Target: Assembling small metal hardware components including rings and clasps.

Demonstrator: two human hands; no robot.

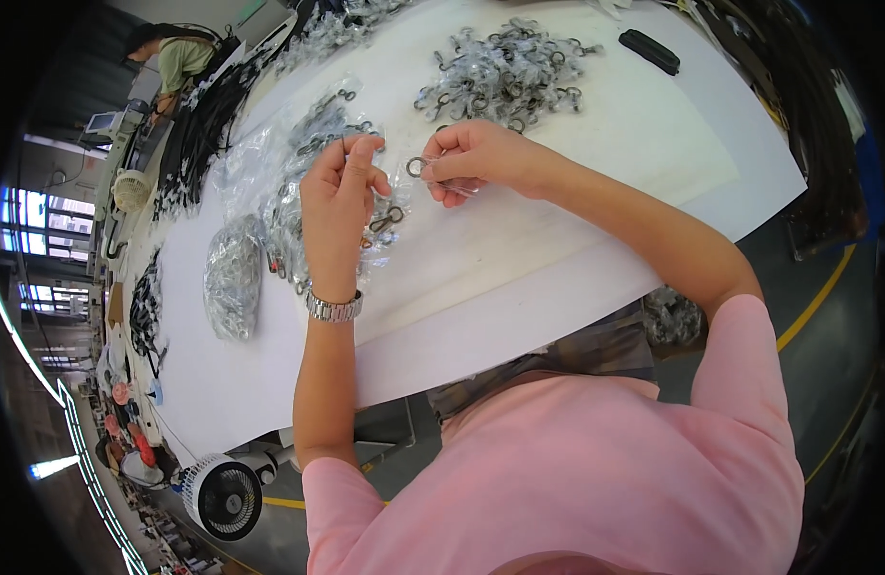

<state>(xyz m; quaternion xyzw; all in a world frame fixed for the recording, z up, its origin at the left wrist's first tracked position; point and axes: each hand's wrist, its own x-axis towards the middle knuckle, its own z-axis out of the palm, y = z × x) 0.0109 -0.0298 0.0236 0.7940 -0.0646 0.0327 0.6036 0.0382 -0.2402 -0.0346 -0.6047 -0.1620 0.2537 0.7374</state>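
Note:
My right hand [471,161] pinches a metal ring hook [415,168], whose round dark end sticks out to the left of the fingers. Clear plastic wrap [462,188] hangs below that hand. My left hand [345,187], with a metal watch on its wrist, is raised a short way to the left. Its fingers are curled against the thumb, and what they hold, if anything, is hidden. Beside and beneath it lie loose metal hooks [385,218] and a spread of bagged hooks [313,129]. Farther off is a larger heap of plastic-wrapped ring hooks [510,72].
A black oblong case [650,52] lies at the far right of the white table [558,244]. A full clear bag [233,278] rests left of my left forearm. Black straps [208,125] line the left edge. A fan [227,496] stands near left; another person [179,57] works far left.

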